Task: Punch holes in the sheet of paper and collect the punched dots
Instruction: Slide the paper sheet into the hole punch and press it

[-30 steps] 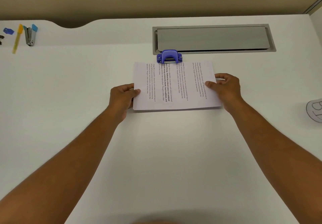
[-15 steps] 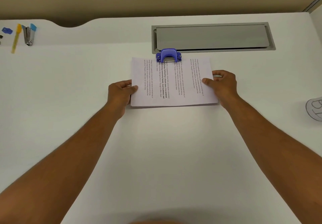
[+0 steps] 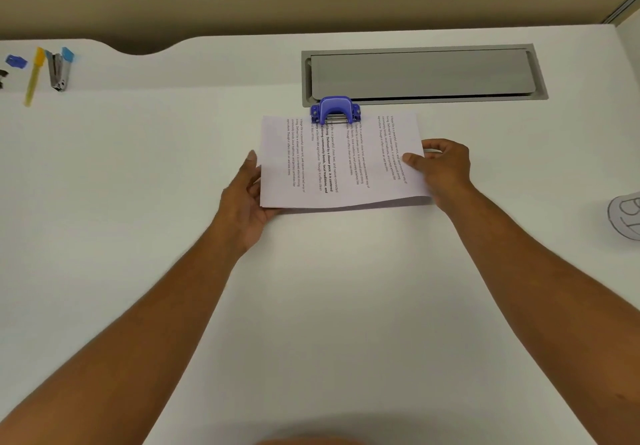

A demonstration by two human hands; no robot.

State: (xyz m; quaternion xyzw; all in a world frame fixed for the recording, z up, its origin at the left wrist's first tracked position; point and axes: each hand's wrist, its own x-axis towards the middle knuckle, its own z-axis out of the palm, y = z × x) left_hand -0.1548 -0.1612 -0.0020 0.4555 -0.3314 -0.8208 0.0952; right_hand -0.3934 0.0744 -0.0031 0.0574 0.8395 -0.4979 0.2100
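A printed sheet of paper (image 3: 341, 164) lies on the white desk with its far edge slid into a blue hole punch (image 3: 335, 109). My right hand (image 3: 443, 167) pinches the sheet's right edge, thumb on top. My left hand (image 3: 247, 195) is at the left edge with its fingers straightened and partly under the sheet; its thumb is off the top of the paper. The sheet's near edge is lifted slightly off the desk. No punched dots are visible.
A grey cable hatch (image 3: 422, 74) is set in the desk just behind the punch. At the far left lie a stapler (image 3: 59, 68), a yellow pen (image 3: 34, 75) and a small blue item (image 3: 15, 61). A round drawn-on object (image 3: 627, 216) sits at the right edge.
The sheet has slid a little further into the punch. My left hand has opened, its thumb lifting off the paper and its fingers reaching along the left edge. My right hand keeps its pinch.
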